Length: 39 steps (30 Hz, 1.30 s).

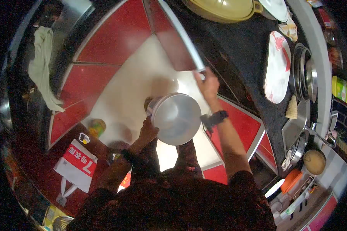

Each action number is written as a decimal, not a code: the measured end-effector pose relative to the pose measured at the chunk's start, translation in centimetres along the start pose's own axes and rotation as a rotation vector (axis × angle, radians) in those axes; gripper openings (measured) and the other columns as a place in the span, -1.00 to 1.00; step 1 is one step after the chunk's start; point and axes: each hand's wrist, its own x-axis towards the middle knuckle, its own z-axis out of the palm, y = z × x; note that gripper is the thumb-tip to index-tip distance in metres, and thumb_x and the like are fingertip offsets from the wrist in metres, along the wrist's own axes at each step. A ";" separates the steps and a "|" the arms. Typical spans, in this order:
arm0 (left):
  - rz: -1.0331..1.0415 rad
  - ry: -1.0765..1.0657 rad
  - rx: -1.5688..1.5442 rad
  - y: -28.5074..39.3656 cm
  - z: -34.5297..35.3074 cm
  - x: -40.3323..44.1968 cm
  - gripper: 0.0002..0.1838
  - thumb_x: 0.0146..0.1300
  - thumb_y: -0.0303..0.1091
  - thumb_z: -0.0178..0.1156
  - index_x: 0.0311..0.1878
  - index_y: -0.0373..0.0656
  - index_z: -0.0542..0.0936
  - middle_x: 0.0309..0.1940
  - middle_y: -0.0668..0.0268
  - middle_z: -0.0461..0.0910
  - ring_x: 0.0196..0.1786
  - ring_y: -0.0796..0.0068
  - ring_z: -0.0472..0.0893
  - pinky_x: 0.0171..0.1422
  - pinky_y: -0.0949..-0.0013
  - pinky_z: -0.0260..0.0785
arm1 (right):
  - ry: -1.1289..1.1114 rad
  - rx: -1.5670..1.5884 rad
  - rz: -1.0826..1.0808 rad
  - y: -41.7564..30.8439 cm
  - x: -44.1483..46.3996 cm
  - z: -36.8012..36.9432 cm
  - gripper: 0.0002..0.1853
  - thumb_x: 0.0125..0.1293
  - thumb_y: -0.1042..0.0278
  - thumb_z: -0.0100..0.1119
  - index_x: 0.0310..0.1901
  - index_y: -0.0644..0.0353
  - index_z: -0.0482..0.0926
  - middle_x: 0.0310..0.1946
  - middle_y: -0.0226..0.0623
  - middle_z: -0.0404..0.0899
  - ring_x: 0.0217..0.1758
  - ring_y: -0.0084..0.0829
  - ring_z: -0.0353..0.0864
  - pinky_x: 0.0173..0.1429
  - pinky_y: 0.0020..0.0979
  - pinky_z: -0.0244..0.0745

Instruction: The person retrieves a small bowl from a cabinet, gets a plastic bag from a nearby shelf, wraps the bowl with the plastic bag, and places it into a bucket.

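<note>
My left hand (148, 130) grips the side of a round white bucket (177, 120), its fingers closed at the rim. The bucket's mouth faces up toward me, and no contents can be made out in its pale inside. My right hand (209, 86) is closed on the edge of a red cabinet door (175, 36), which stands swung out from the counter. A dark band circles the right wrist, close to the bucket's right side. Behind the bucket, a small brownish thing is mostly hidden.
On the dark counter (235, 57) at right lie a white oblong tray (277, 67), a yellow-green pot (223, 8) and several metal pans. At left are a hanging pale cloth (43, 63) and a red-and-white bag (77, 163). Red cabinet fronts (113, 36) flank the pale floor (123, 90).
</note>
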 end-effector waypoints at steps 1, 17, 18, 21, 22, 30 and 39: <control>0.066 -0.005 0.041 1.0 0.4 -0.4 -0.37 -0.11 -0.35 0.09 0.09 -0.37 0.19 -0.06 -0.23 0.34 -0.03 -0.13 0.42 0.13 0.03 0.27 | 0.145 0.033 -0.127 -0.8 -0.9 1.2 -0.58 0.04 -0.05 0.20 -0.32 0.20 0.48 -0.50 -0.13 0.55 -0.47 -0.15 0.56 -0.39 -0.21 0.42; 0.090 -0.186 -0.168 4.9 3.4 10.0 -0.33 -0.09 -0.41 0.09 0.15 -0.32 0.13 -0.12 -0.14 0.39 -0.26 -0.02 0.53 -0.31 0.14 0.46 | -0.071 0.391 -0.490 -7.5 -2.9 7.2 -0.74 -0.01 0.20 0.24 -0.32 0.16 0.53 -0.41 -0.27 0.57 -0.41 -0.22 0.57 -0.37 -0.29 0.45; 0.121 -0.210 -0.173 4.6 3.4 11.3 -0.33 -0.09 -0.41 0.09 0.15 -0.32 0.13 -0.12 -0.14 0.39 -0.26 -0.02 0.53 -0.32 0.15 0.46 | -0.057 0.391 -0.507 -7.6 -2.6 7.7 -0.74 -0.01 0.20 0.24 -0.32 0.16 0.53 -0.41 -0.27 0.57 -0.41 -0.22 0.57 -0.37 -0.29 0.45; 0.176 -0.296 -0.215 4.2 2.5 14.7 -0.33 -0.09 -0.42 0.08 0.16 -0.32 0.13 -0.12 -0.14 0.38 -0.28 0.00 0.54 -0.36 0.17 0.47 | -0.255 0.449 -0.627 -7.2 -1.4 8.6 -0.72 0.04 0.23 0.22 -0.22 0.16 0.54 -0.33 -0.24 0.58 -0.31 -0.24 0.58 -0.26 -0.34 0.49; 0.191 -0.327 -0.223 4.0 2.4 15.8 -0.33 -0.09 -0.42 0.08 0.16 -0.32 0.13 -0.12 -0.14 0.38 -0.28 0.01 0.54 -0.37 0.18 0.47 | -0.246 0.443 -0.634 -6.3 -0.8 9.3 -0.72 0.04 0.23 0.22 -0.22 0.16 0.54 -0.33 -0.24 0.58 -0.31 -0.24 0.58 -0.26 -0.34 0.49; 0.647 -0.187 -0.016 -1.3 3.1 28.4 -0.34 -0.08 -0.39 0.05 0.17 -0.30 0.17 -0.12 -0.05 0.42 -0.21 0.14 0.54 -0.22 0.19 0.43 | -0.048 0.305 -0.526 5.1 5.1 14.3 -0.79 0.09 0.40 0.13 -0.22 0.24 0.50 -0.11 -0.13 0.49 -0.06 -0.12 0.46 0.01 -0.28 0.36; 0.561 -0.363 -0.064 5.1 -3.0 34.5 -0.57 0.01 -0.27 0.04 -0.07 -0.35 0.40 -0.34 0.03 0.54 -0.39 0.32 0.58 -0.31 0.31 0.43 | 0.063 -0.072 -0.246 17.9 4.3 16.7 -0.37 0.07 0.21 0.19 0.13 0.38 0.26 0.07 0.11 0.33 0.13 -0.01 0.32 0.20 -0.23 0.25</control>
